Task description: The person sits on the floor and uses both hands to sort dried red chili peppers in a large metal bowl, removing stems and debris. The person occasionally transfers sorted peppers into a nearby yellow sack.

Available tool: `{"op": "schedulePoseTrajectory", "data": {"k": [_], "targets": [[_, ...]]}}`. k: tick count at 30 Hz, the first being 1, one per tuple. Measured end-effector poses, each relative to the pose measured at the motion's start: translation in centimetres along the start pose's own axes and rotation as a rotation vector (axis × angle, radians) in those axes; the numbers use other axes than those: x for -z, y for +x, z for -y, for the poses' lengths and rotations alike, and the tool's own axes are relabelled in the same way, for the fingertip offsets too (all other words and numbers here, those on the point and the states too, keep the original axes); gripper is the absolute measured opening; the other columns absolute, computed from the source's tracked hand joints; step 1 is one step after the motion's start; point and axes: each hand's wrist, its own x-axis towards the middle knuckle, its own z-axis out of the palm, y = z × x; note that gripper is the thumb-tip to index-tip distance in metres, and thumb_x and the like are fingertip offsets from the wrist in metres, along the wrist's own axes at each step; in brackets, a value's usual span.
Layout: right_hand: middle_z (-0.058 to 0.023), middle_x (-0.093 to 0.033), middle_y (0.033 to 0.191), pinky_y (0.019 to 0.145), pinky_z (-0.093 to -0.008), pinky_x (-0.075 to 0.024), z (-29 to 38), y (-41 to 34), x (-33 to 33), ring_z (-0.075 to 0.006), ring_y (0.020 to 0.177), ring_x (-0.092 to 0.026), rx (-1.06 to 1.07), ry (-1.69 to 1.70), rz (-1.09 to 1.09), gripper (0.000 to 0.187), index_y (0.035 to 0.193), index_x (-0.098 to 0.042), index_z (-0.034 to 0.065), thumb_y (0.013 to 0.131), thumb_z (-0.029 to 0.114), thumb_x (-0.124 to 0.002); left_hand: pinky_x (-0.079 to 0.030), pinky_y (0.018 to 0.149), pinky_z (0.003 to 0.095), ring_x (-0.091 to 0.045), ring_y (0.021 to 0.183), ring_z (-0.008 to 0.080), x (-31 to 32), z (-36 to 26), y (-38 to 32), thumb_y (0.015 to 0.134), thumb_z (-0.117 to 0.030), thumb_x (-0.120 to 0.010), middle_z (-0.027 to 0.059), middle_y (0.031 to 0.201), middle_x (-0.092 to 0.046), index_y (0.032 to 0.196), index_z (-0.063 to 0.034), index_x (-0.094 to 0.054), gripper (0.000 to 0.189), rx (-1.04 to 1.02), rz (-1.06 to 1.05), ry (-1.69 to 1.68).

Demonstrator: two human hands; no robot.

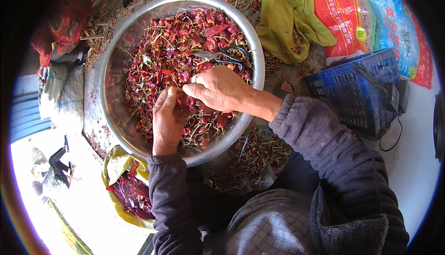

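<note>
A wide metal basin (257, 60) holds a heap of dried red chili peppers (163, 50), many broken, mixed with stems. Over the heap my left hand (168, 123) and my right hand (219, 90) meet fingertip to fingertip. Between them they pinch a dried red chili pepper (186, 102), mostly covered by the fingers. Scissors with black handles (222, 55) rest on the chilies beyond my right hand, against the basin's right side.
A yellow sack of dried chilies (120, 204) stands open at lower left. Stems and scraps (257, 154) litter the floor near my legs. To the right are a blue plastic crate (351, 81), a green-yellow sack (281, 18) and printed bags (342, 22). Another person (57, 171) sits outside, far left.
</note>
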Motion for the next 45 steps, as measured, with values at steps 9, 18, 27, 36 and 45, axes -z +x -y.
{"op": "schedulePoseTrajectory", "data": {"k": [9,18,27,36,45], "targets": [[-0.0107,-0.064,0.069,0.058,-0.0462,-0.0543,0.2,-0.2,-0.9,-0.0309,0.065,-0.068,-0.137,-0.005,0.037,0.016,0.091,-0.069,0.0088,0.090,0.022,-0.060,-0.052,0.066,0.0265,-0.061,0.075,0.0120,-2.1,0.2,-1.2,0.107,-0.036,-0.052,0.0016,0.091,-0.065,0.121,-0.0067,-0.061,0.034,0.038,0.222,0.115],[-0.0086,-0.064,0.071,0.058,-0.0453,-0.0539,-0.4,-0.4,-0.1,-0.0283,0.065,-0.068,0.023,0.006,-0.014,0.017,0.089,-0.070,0.0102,0.088,0.024,-0.061,-0.032,0.053,0.0210,-0.042,0.062,0.0043,-1.6,-0.9,-1.2,0.103,-0.022,-0.060,-0.0020,0.080,-0.054,0.113,-0.0046,-0.060,0.020,-0.005,0.240,0.452],[-0.0064,-0.061,0.062,0.056,-0.0414,-0.0536,1.3,-0.5,0.8,-0.0259,0.059,-0.067,-0.034,-0.154,-0.038,0.024,0.077,-0.067,0.0087,0.090,0.028,-0.062,-0.029,0.051,0.0212,-0.038,0.057,0.0029,-3.1,-0.5,-1.4,0.103,-0.014,-0.057,-0.0061,0.070,-0.050,0.099,-0.0050,-0.061,0.011,-0.154,0.096,0.694],[0.0028,-0.049,0.055,0.047,-0.0301,-0.0410,2.5,0.7,1.7,-0.0068,0.049,-0.049,-0.502,1.024,-0.124,0.040,0.074,-0.060,0.0059,0.102,0.034,-0.055,-0.034,0.052,0.0239,-0.045,0.056,0.0086,-2.3,-0.5,-2.0,0.101,-0.025,-0.063,0.0033,0.071,-0.057,0.100,-0.0021,-0.062,0.023,-0.253,0.298,0.152],[-0.0069,-0.069,0.075,0.058,-0.0257,-0.0574,2.2,-0.6,4.0,-0.0119,0.063,-0.067,-0.538,1.367,0.180,0.036,0.091,-0.067,0.0020,0.105,0.033,-0.055,-0.051,0.067,0.0277,-0.059,0.074,0.0108,8.0,-3.2,6.8,0.098,-0.005,-0.060,0.0059,0.098,-0.069,0.112,-0.0016,-0.064,0.015,-0.165,-0.163,0.326]]}}
